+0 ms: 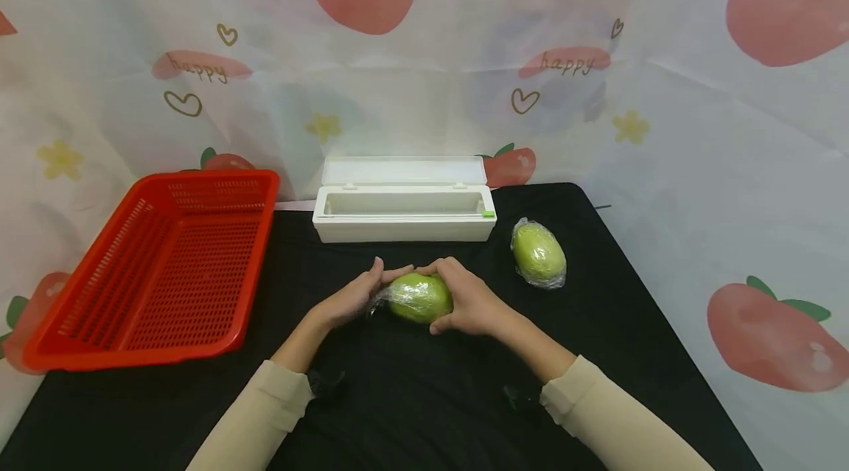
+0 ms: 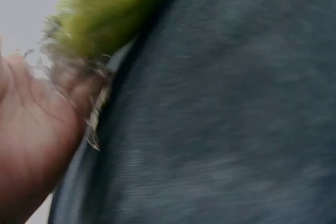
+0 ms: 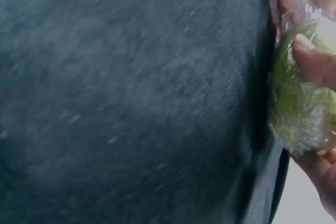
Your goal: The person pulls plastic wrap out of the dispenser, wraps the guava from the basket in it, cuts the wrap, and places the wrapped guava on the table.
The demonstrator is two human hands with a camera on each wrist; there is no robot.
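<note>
A green oval fruit (image 1: 419,298) in clear plastic wrap is between the two hands, in front of the white box. My right hand (image 1: 469,300) grips it from the right, its thumb on the near side and fingers over the far side. My left hand (image 1: 354,298) lies against the left end, where loose wrap (image 1: 378,300) bunches up. That hand's palm faces the fruit, with fingers fairly straight, and its thumb points up. In the left wrist view, the crumpled film (image 2: 94,114) lies across the left fingers. The right thumb (image 3: 312,61) presses on the wrapped skin in the right wrist view.
A second wrapped green fruit (image 1: 539,254) lies to the right on the black cloth (image 1: 424,405). Behind the hands stands a long white box (image 1: 404,230) with its lid (image 1: 404,170) raised. A red slotted basket (image 1: 242,309) sits at the left.
</note>
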